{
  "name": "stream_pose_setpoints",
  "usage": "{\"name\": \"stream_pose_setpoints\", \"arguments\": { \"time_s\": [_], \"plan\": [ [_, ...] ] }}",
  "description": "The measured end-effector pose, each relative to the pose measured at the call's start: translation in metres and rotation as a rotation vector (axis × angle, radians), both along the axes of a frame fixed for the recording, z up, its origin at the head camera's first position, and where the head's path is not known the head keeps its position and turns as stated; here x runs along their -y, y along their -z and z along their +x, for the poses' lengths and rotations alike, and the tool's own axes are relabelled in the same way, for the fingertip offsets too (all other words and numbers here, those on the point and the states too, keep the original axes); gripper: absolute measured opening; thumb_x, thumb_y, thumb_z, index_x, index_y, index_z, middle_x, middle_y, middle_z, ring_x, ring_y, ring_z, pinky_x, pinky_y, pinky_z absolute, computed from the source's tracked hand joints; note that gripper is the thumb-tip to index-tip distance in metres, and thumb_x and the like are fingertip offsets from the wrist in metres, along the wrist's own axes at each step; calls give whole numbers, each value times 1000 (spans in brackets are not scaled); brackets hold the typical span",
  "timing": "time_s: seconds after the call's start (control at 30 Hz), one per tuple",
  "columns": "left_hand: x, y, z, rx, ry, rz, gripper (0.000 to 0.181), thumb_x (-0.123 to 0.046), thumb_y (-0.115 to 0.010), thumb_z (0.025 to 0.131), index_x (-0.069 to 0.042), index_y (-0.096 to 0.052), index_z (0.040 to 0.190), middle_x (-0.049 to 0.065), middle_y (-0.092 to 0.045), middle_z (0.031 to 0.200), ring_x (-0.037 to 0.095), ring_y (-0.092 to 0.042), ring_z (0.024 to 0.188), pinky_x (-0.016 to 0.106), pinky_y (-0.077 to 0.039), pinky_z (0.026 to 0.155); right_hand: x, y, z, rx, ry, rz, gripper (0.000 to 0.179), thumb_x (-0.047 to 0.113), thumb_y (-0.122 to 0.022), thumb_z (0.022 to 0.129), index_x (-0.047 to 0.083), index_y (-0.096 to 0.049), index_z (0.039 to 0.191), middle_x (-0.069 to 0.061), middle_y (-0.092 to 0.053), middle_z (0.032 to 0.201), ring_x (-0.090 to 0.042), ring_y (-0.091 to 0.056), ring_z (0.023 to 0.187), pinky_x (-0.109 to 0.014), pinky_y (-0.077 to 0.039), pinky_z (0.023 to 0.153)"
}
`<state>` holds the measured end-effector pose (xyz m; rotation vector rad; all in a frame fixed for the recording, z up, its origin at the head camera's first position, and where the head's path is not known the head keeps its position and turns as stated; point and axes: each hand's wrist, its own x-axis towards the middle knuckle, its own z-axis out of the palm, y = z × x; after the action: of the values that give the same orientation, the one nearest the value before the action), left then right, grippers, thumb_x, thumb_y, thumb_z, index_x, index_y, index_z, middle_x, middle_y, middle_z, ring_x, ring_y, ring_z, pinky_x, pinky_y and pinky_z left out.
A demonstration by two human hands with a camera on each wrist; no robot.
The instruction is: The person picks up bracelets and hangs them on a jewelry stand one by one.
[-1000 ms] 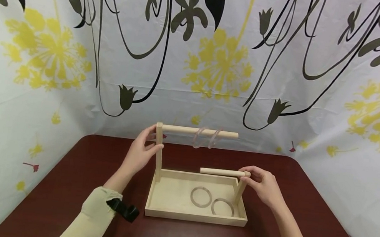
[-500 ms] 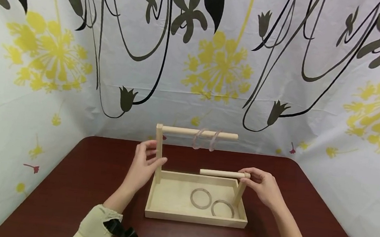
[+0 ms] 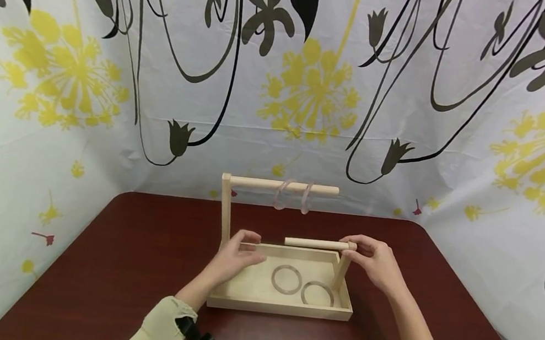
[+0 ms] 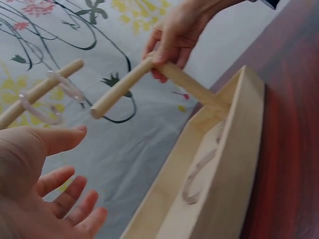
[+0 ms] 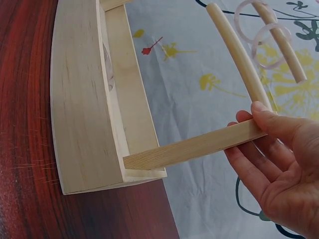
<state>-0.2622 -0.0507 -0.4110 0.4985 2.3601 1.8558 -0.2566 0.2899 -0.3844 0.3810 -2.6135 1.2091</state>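
A wooden tray [image 3: 283, 308] bears a tall post [image 3: 225, 209] on its left and a short post [image 3: 342, 270] on its right. From the tall post extends a rod [image 3: 256, 182] with two translucent pinkish rings [image 3: 306, 200] hanging on it. Two similar rings [image 3: 273, 278] lie on the tray floor. My right hand [image 3: 376, 264] pinches the top of the short post, where the lower rod [image 3: 314, 243] joins it. Over the tray's left part, my left hand [image 3: 233, 260] is held with fingers spread apart, holding nothing; the left wrist view shows its empty palm [image 4: 25, 174].
The tray stands on a dark red-brown table [image 3: 155, 246]. Behind and at both sides hangs a pale cloth [image 3: 254, 151] with flower prints. Black wrist devices [image 3: 196, 339] sit at both sleeves.
My left hand has let go of the tall post, moved down and to the right over the tray. My right hand stays at the short post. The rings have not moved.
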Motion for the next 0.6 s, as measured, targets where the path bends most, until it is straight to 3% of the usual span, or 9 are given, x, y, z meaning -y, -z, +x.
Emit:
{"name": "stream_pose_setpoints", "arguments": {
  "time_s": [0.27,0.47,0.6],
  "plan": [
    [-27,21,-1,56,105,-129,63,-21,-75,88,4,-46,138,24,-53,139,45,-52,130,54,-48,103,1,0,-1,10,5,0,23,15,-74,89,10,-73,111,-11,-75,106,4,-67,91,-19,-53,76],
    [-42,31,-9,79,187,-197,74,-17,-77,86,11,-38,143,31,-46,144,50,-46,133,58,-42,107,0,0,0,1,14,-14,22,14,-74,89,10,-73,111,-11,-75,105,3,-67,91,-19,-53,76],
    [-51,34,-11,34,182,-307,78,-16,-82,80,12,-41,140,32,-47,143,50,-44,134,59,-39,110,0,1,1,6,-6,-29,24,17,-75,89,10,-73,111,-10,-75,106,1,-68,92,-19,-53,76]
  ]
}}
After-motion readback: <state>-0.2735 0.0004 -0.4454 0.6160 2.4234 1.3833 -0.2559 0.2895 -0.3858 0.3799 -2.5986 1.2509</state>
